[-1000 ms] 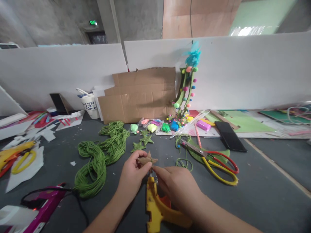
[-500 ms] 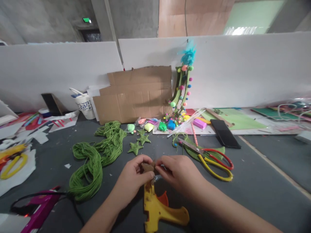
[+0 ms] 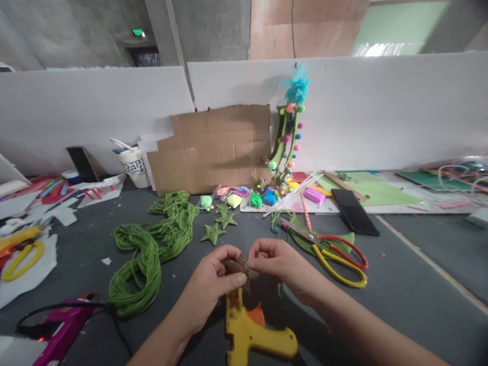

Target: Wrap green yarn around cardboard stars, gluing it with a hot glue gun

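Note:
Between my two hands is a small brown cardboard piece [image 3: 237, 266], partly covered by fingers. My left hand [image 3: 215, 277] pinches its left side between thumb and fingers. My right hand [image 3: 272, 262] has thumb and index finger pressed together at the piece's right edge, where a bit of green yarn shows; part of a strand hangs below. Directly under the hands lies a yellow glue gun [image 3: 247, 335] with an orange trigger. Two green yarn-covered stars [image 3: 212, 233] rest beyond my left hand, beside a long bundle of green yarn [image 3: 139, 269].
Scissors with red and yellow handles [image 3: 316, 239] lie right of my hands, near a black phone [image 3: 353, 211]. A magenta glue gun [image 3: 63, 328] with a cord is front left. Cardboard [image 3: 213, 147] and a decorated green crescent [image 3: 284, 137] stand behind.
My right hand has shifted slightly up at the cardboard piece, and its fingers are more curled. The piece looks turned, and green yarn now shows at it and below my right hand.

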The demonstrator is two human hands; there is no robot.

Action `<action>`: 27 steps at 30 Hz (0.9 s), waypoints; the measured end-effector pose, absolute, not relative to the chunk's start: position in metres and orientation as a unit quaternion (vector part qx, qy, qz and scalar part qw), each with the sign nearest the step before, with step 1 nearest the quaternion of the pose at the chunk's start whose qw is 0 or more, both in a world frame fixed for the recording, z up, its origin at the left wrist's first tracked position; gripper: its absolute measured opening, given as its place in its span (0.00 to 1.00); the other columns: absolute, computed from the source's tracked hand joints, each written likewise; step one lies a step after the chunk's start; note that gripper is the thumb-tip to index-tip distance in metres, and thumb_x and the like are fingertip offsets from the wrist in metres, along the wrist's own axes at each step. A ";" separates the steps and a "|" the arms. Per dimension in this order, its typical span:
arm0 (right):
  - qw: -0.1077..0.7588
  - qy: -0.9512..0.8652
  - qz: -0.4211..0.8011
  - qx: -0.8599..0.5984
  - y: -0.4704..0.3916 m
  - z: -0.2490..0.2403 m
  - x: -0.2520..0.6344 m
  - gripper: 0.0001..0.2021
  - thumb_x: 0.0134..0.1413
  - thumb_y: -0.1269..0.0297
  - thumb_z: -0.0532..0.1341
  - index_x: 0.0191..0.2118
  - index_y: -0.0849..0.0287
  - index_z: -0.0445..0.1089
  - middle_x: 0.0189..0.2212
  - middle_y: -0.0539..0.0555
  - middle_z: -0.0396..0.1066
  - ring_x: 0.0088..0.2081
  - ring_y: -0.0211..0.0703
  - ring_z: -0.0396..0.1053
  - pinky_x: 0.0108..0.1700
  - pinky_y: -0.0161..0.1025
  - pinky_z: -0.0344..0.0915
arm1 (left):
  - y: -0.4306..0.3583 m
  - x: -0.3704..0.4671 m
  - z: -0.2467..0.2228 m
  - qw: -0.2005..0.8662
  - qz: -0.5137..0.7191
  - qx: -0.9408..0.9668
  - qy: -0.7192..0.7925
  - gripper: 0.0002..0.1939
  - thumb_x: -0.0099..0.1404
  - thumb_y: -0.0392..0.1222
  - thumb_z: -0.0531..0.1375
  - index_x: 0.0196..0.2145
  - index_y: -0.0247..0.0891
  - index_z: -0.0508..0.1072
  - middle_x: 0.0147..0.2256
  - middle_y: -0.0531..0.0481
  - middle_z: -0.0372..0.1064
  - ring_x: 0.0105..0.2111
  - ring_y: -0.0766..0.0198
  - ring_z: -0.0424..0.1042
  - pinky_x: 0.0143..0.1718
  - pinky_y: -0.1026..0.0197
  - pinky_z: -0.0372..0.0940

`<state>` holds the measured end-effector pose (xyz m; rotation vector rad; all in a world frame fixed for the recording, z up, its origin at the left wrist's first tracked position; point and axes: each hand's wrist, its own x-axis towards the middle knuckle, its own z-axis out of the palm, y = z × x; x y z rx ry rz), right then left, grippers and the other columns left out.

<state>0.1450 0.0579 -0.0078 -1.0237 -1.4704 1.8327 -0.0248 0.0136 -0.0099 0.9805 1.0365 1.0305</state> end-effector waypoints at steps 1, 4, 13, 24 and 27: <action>0.286 -0.519 0.712 -0.377 0.057 -0.009 0.144 0.10 0.45 0.60 0.65 0.26 0.59 0.65 0.14 0.39 0.49 0.17 0.29 0.41 0.19 0.32 0.36 | 0.013 -0.024 -0.010 0.632 0.455 0.431 0.456 0.08 0.52 0.32 0.64 0.31 0.39 0.71 0.26 0.54 0.69 0.28 0.67 0.66 0.33 0.66 0.62; 0.287 -0.456 0.755 -0.374 0.054 -0.010 0.142 0.12 0.44 0.58 0.66 0.26 0.59 0.63 0.14 0.39 0.50 0.16 0.28 0.40 0.18 0.33 0.34 | 0.012 -0.021 -0.011 0.610 0.473 0.434 0.464 0.07 0.52 0.32 0.64 0.30 0.39 0.71 0.26 0.55 0.68 0.27 0.67 0.66 0.32 0.66 0.62; 0.269 -0.377 0.806 -0.370 0.052 -0.007 0.143 0.16 0.42 0.61 0.68 0.28 0.56 0.58 0.13 0.37 0.44 0.17 0.29 0.36 0.18 0.32 0.31 | 0.005 -0.010 -0.010 0.526 0.511 0.457 0.504 0.06 0.51 0.31 0.63 0.26 0.41 0.73 0.26 0.54 0.68 0.28 0.64 0.66 0.31 0.66 0.61; 0.226 -0.331 0.866 -0.300 0.048 -0.006 0.142 0.12 0.46 0.66 0.65 0.28 0.58 0.59 0.13 0.37 0.46 0.17 0.27 0.36 0.18 0.29 0.32 | -0.007 -0.008 -0.007 0.470 0.563 0.479 0.483 0.07 0.54 0.32 0.62 0.28 0.43 0.73 0.34 0.50 0.71 0.36 0.60 0.69 0.38 0.63 0.64; 0.264 -0.350 0.841 -0.319 0.043 -0.006 0.137 0.11 0.47 0.65 0.65 0.28 0.58 0.59 0.13 0.38 0.49 0.16 0.28 0.38 0.18 0.29 0.34 | -0.005 -0.008 -0.006 0.548 0.565 0.405 0.465 0.06 0.54 0.32 0.63 0.30 0.42 0.73 0.32 0.52 0.71 0.32 0.64 0.69 0.34 0.65 0.64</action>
